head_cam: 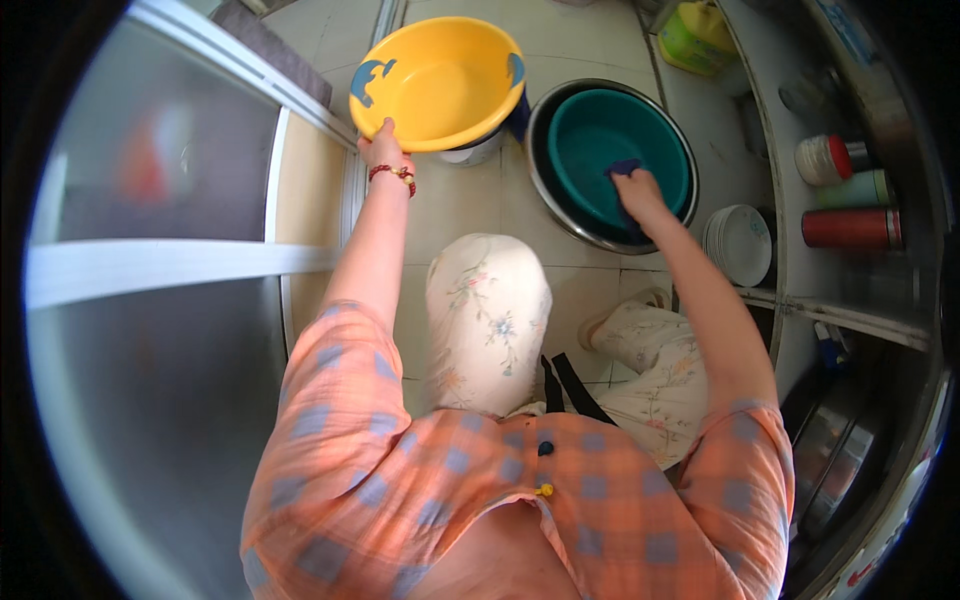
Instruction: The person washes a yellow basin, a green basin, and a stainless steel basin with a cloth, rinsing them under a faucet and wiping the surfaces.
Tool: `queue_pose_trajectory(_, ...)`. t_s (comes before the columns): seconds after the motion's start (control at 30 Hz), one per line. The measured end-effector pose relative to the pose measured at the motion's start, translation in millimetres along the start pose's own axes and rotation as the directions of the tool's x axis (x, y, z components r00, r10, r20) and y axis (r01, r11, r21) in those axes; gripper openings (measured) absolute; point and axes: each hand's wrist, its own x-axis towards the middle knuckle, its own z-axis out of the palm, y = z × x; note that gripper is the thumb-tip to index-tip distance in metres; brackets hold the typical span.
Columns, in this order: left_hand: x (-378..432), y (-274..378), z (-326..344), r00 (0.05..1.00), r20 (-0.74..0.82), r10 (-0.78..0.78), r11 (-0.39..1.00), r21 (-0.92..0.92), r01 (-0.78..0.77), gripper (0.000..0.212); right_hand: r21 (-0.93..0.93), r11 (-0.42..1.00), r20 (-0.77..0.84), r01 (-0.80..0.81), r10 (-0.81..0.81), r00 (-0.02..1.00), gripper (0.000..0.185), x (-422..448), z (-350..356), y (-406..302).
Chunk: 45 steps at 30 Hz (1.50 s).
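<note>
My left hand [387, 150], with a beaded bracelet at the wrist, grips the near rim of a yellow plastic basin [442, 82] with blue handle patches. That basin rests above a white container [472, 152], mostly hidden beneath it. To the right, a green plastic basin [600, 127] sits inside a larger metal basin [541, 187]. My right hand [639, 196] reaches into the green basin, closed on a dark purple cloth [624, 168]. Part of the cloth hangs below my fingers against the basin's inner wall.
On the right, a shelf unit [780, 225] holds stacked white plates [739, 244], a red flask [851, 229] and a red-lidded jar [823, 160]. A yellow-green jug [697, 37] stands at the upper right. A framed sliding door [180, 259] is close on the left. My knee [491, 315] juts forward below the basins.
</note>
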Motion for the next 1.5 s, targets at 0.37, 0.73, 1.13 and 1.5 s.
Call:
queue_pose_trajectory(0.37, -4, 17, -24, 0.925, 0.183, -0.332, 0.886, 0.397, 0.239, 0.051, -0.570, 0.760, 0.060, 0.312, -0.341, 0.938, 0.026, -28, 65, 33)
queue_pose_trajectory(0.73, -119, 97, 58, 0.817, 0.571, -0.073, 0.918, 0.359, -0.169, 0.034, -0.486, 0.824, -0.153, 0.292, -0.409, 0.900, 0.023, -31, 1, 3)
queue_pose_trajectory(1.13, -203, 46, 153, 0.615, 0.749, -0.245, 0.887, 0.430, -0.171, 0.028, -0.004, 0.895, -0.277, 0.446, -0.430, 0.859, 0.027, -38, -132, -46)
queue_pose_trajectory(1.5, -165, 56, 163, 0.726, 0.647, -0.233, 0.932, 0.361, -0.022, 0.056, -0.645, 0.415, -0.172, 0.641, -0.897, 0.408, 0.032, -80, -111, -71)
